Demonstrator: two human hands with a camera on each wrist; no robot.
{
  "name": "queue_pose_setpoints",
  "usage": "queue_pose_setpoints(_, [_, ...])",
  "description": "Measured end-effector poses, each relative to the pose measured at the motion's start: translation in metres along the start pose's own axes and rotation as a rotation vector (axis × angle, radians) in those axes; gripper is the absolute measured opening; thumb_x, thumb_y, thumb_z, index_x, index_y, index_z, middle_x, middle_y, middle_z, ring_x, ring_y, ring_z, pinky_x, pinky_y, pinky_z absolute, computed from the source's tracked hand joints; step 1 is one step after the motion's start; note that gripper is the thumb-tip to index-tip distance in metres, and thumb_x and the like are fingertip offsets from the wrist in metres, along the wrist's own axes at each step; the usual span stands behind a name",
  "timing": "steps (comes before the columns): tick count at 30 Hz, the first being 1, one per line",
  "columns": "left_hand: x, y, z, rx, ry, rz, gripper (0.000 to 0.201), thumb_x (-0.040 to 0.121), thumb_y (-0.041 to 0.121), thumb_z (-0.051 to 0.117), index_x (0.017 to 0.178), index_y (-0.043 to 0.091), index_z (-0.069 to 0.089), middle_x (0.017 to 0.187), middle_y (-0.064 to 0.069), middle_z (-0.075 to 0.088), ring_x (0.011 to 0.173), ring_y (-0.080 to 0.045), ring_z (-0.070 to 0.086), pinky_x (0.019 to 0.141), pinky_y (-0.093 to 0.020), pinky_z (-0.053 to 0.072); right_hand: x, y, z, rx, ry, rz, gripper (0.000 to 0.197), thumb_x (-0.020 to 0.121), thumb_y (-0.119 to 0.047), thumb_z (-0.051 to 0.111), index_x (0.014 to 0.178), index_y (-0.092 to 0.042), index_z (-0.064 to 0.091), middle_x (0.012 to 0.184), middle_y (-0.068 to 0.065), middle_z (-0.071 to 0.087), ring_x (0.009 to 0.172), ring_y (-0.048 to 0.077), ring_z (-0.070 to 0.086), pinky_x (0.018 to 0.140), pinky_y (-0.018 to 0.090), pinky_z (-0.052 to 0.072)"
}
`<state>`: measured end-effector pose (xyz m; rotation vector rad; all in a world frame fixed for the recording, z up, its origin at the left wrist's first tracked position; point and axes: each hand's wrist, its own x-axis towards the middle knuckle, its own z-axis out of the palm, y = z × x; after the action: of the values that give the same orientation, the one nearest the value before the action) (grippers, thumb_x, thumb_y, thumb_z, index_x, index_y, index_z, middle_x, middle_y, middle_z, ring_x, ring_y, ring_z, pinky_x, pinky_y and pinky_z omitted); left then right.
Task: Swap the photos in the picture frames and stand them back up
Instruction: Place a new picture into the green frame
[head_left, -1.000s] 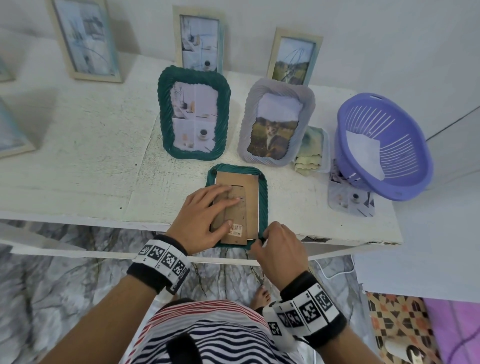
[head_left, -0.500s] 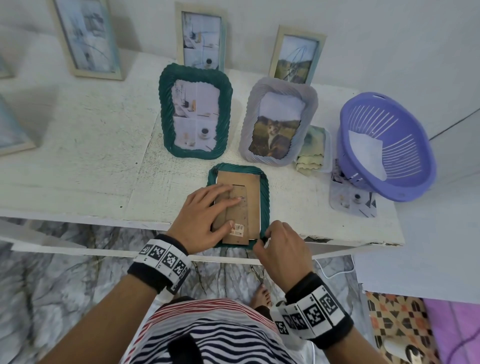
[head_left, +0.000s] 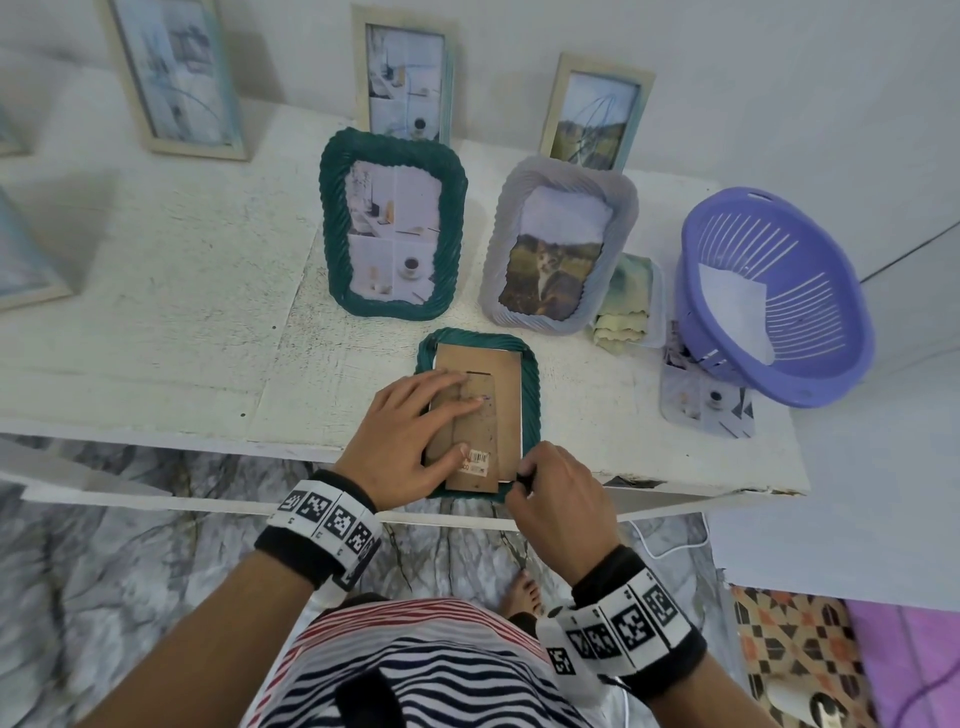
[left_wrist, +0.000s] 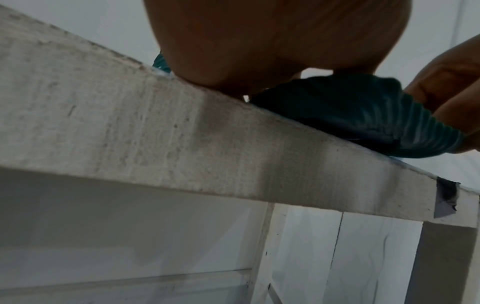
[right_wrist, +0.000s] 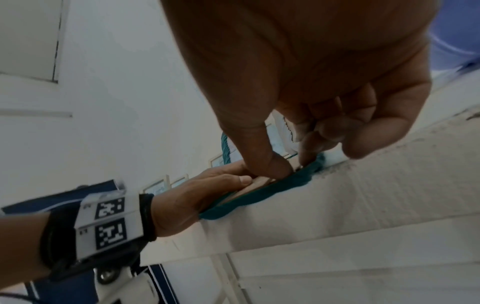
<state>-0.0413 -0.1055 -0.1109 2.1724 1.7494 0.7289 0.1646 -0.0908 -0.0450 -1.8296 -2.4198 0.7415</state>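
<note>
A small green frame (head_left: 531, 395) lies face down at the table's front edge, its brown cardboard back (head_left: 501, 384) and folded stand facing up. My left hand (head_left: 410, 436) lies flat on the back's left half, fingers straight and pressing. My right hand (head_left: 522, 478) is curled at the frame's near right corner, where thumb and forefinger pinch the edge of the back. In the right wrist view the right hand (right_wrist: 293, 164) nips the green frame (right_wrist: 246, 201) beside the left hand (right_wrist: 207, 189). The left wrist view shows the frame (left_wrist: 363, 115) overhanging the table edge (left_wrist: 182, 133).
A larger green frame (head_left: 332, 218) and a lilac frame (head_left: 498, 228) with a cat photo stand just behind. A purple basket (head_left: 774, 296) sits at the right with a loose photo (head_left: 706, 405) under it. Folded cloths (head_left: 628, 301) lie beside the lilac frame. Wooden frames (head_left: 405, 78) line the wall.
</note>
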Motion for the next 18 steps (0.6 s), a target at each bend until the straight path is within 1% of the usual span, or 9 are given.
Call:
queue_pose_setpoints(3, [0.0,0.0,0.001,-0.003,0.001,0.003,0.048,0.092,0.047,0.052,0.137,0.031,0.052,0.15,0.008,0.039,0.141,-0.016,0.031,0.111,-0.042,0.029,-0.003,0.004,-0.001,-0.017,0.037,0.023,0.014,0.09,-0.033,0.053,0.091,-0.019,0.053,0.091,-0.006,0.056,0.079,0.015,0.054,0.066,0.032,0.046])
queue_pose_setpoints(7, [0.0,0.0,0.0,-0.006,-0.002,0.004,0.048,0.092,0.047,0.051,0.137,0.031,0.052,0.151,0.009,0.038,0.141,-0.016,0.03,0.112,-0.04,0.027,-0.005,0.007,0.002,-0.004,0.054,-0.011,0.012,0.093,-0.03,0.053,0.088,-0.019,0.056,0.09,-0.005,0.058,0.081,0.015,0.054,0.067,0.031,0.045])
queue_pose_setpoints(14, [0.0,0.0,-0.001,0.0,-0.014,0.001,0.049,0.092,0.048,0.049,0.137,0.031,0.052,0.151,0.008,0.038,0.141,-0.016,0.03,0.111,-0.042,0.028,-0.006,0.013,0.007,0.008,0.111,-0.114,0.01,0.092,-0.026,0.057,0.086,-0.018,0.057,0.084,-0.004,0.058,0.075,0.015,0.053,0.065,0.033,0.047])
queue_pose_setpoints(18, [0.0,0.0,-0.002,-0.005,-0.023,-0.003,0.049,0.092,0.048,0.049,0.138,0.032,0.051,0.151,0.009,0.038,0.141,-0.016,0.03,0.111,-0.043,0.029,-0.006,0.015,0.007,-0.012,0.106,-0.114,0.011,0.091,-0.029,0.056,0.086,-0.02,0.056,0.084,-0.005,0.055,0.076,0.015,0.052,0.063,0.034,0.049])
